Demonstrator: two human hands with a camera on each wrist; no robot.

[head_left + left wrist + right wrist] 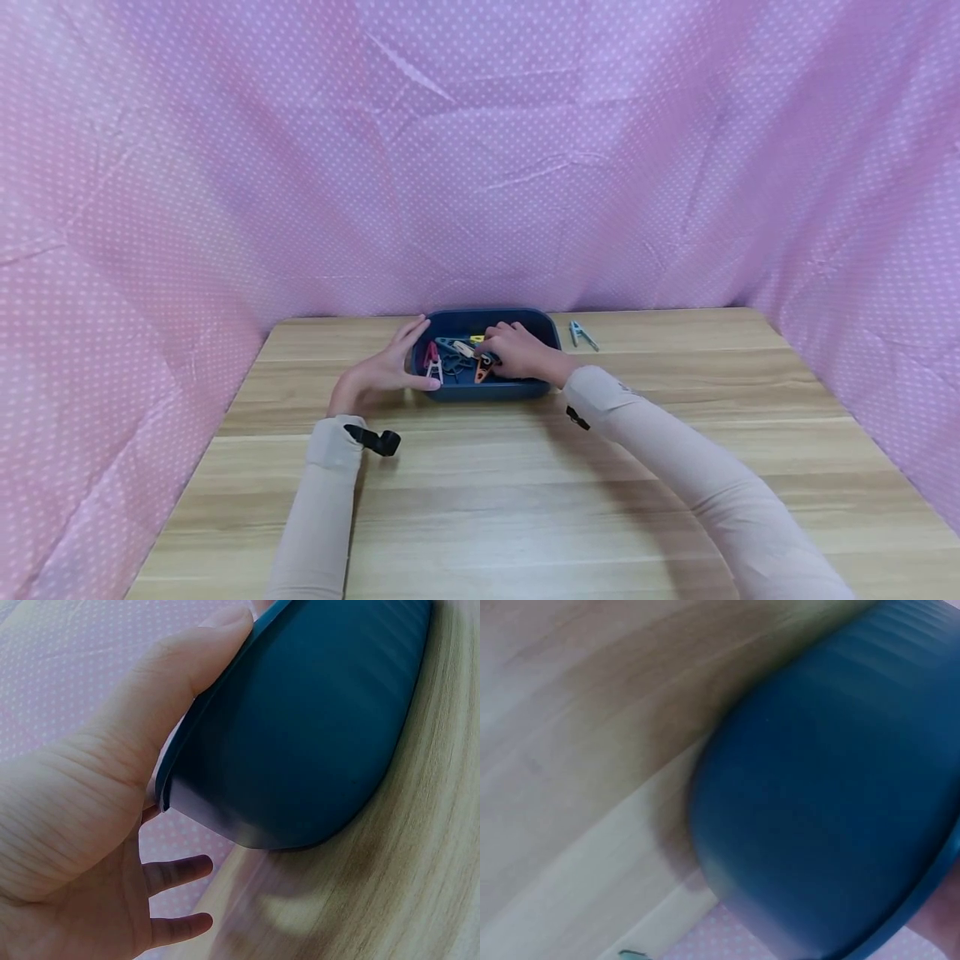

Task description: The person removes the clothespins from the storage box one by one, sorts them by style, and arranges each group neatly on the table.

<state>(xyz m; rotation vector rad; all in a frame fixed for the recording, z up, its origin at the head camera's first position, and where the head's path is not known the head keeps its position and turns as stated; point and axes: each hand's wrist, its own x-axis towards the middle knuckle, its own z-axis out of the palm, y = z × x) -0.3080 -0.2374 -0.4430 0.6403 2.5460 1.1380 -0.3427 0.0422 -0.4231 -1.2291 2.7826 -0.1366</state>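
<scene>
A dark blue plastic bin (487,392) stands at the back of the table with several spring clips inside. The left hand (386,364) spans the bin's left end, its thumb lying along the near rim and its other fingers stretched toward the far corner. In the left wrist view, the thumb (202,656) presses on the rim while two fingers extend straight below. Inside the bin, the right hand (517,350) reaches down with bent fingers among the clips, near an orange clip (483,369) and a cream clip (463,349). I cannot tell whether it pinches one.
One light blue clip (582,335) lies on the wooden table (480,500), right of the bin. In the bin's left part are a magenta clip (431,353) and a white clip (435,372). A pink dotted cloth (480,167) hangs behind the table and at both sides.
</scene>
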